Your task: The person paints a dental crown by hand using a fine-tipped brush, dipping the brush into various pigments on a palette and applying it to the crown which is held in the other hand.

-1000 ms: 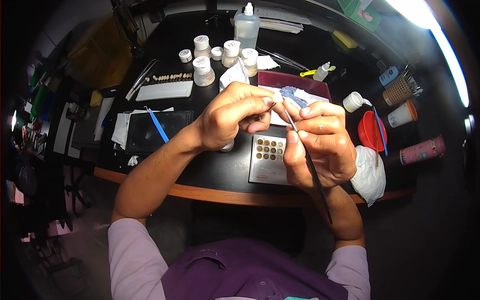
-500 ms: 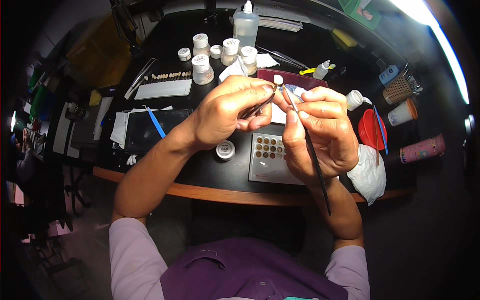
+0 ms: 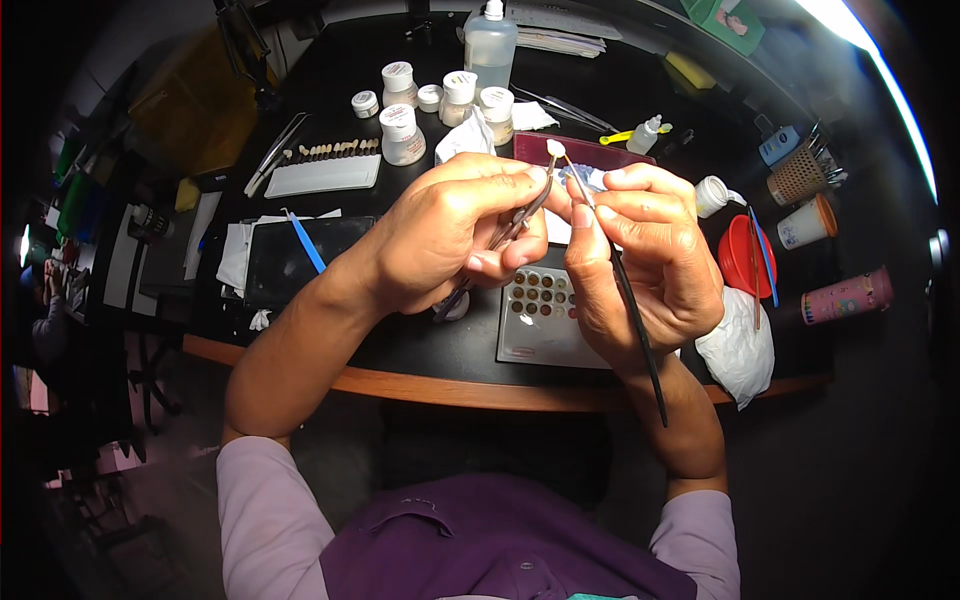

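Note:
My left hand is closed round a slim pair of metal forceps, whose handles slant down below my palm. A small white tooth crown sits at the tip of the forceps. In my right hand a thin brush with a dark handle is pinched between thumb and fingers. The brush's fine tip points up and left, close beside the crown; I cannot tell whether it touches. Below the hands lies a palette of round colour wells, partly covered by my right hand.
White-lidded jars and a clear bottle stand at the back. A tooth shade holder and a dark tray lie left. To the right are a red bowl, white tissue and a pink cup.
The forceps have turned in my left hand, their handles now reaching over the small round jar. The crown has tilted and risen slightly; the brush tip stays close to it.

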The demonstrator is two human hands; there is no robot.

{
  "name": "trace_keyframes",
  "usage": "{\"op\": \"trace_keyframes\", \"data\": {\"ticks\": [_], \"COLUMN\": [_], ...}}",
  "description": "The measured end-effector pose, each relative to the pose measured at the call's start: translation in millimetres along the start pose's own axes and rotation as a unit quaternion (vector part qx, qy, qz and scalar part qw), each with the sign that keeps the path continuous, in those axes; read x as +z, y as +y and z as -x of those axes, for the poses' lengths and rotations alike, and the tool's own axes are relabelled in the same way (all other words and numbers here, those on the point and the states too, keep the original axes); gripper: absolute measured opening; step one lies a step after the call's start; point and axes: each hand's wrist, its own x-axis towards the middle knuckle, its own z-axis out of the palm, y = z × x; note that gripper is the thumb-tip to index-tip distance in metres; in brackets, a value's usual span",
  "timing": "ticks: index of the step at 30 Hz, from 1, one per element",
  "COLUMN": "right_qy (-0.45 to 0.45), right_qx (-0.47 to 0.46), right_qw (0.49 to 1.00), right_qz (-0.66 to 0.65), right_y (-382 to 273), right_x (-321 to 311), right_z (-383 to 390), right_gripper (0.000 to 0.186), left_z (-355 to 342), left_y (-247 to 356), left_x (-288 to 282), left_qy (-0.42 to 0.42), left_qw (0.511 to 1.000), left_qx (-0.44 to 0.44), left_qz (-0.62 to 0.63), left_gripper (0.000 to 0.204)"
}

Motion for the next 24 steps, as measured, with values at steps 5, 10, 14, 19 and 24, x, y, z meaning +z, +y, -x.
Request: {"op": "trace_keyframes", "data": {"ticks": [5,10,14,19,24], "right_qy": [0.055,0.006,0.053,0.077,0.093], "right_qx": [-0.006,0.002,-0.006,0.02,0.038], "right_qw": [0.998,1.0,0.998,0.996,0.993], "right_qz": [-0.007,0.0,-0.024,-0.048,-0.062], "right_y": [7.6,2.8,9.5,8.4,11.4], "right_x": [6.6,0.0,6.2,-4.6,-8.0], "right_z": [1.3,0.5,3.0,6.1,9.5], "right_gripper": [0.019,0.02,0.019,0.021,0.022], "left_z": [-0.9,-0.9,1.8,14.3,36.6], "left_y": [-0.5,-0.4,1.8,30.5,32.5], "left_x": [-0.5,0.2,2.1,-13.6,-14.7], "left_qy": [0.001,0.005,0.025,0.053,0.179], "left_qw": [1.0,1.0,0.999,0.927,0.816], "left_qx": [0.001,0.002,0.01,0.094,0.058], "left_qz": [-0.008,-0.009,-0.043,-0.359,-0.547], "left_gripper": [0.036,0.035,0.04,0.05,0.042]}}
